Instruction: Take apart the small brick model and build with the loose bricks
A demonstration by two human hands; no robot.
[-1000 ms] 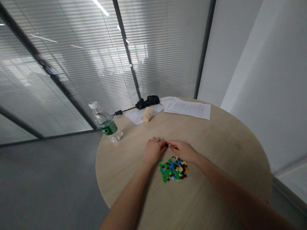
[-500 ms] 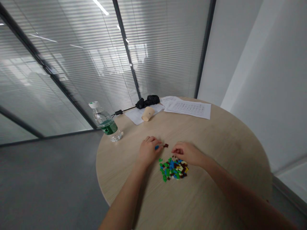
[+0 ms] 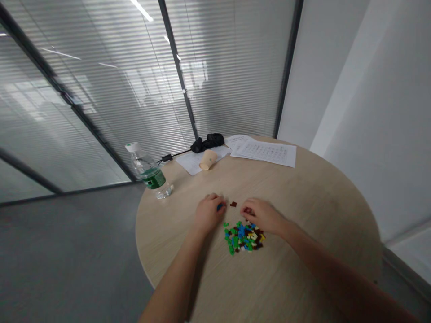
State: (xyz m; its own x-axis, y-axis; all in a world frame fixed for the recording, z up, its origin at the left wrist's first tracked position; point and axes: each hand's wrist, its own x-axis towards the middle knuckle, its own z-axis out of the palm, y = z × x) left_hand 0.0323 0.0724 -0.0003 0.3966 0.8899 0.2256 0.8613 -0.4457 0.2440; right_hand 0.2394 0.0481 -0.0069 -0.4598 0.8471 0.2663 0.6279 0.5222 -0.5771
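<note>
A loose pile of small building bricks [image 3: 240,237] in green, blue, brown, cream and yellow lies on the round wooden table [image 3: 303,193]. Beyond the pile, my left hand [image 3: 209,211] is closed, its thumb and fingers pinching a small blue brick [image 3: 220,206]. A dark brown brick [image 3: 233,204] rests on the tabletop between my two hands. My right hand [image 3: 257,211] hovers at the pile's far right edge, fingers curled and pressed together. Whatever sits in its fingertips is too small to make out.
A clear water bottle [image 3: 153,177] with a green label stands at the table's left edge. Towards the back are a paper cup [image 3: 208,159] lying on its side, black bundled items [image 3: 208,142] with a cable, and printed sheets [image 3: 266,152]. A glass partition with blinds [image 3: 235,67] rises behind.
The fingers of my left hand have curled in more around the blue brick, away from the brown brick. My right hand has barely shifted, its fingers slightly more curled.
</note>
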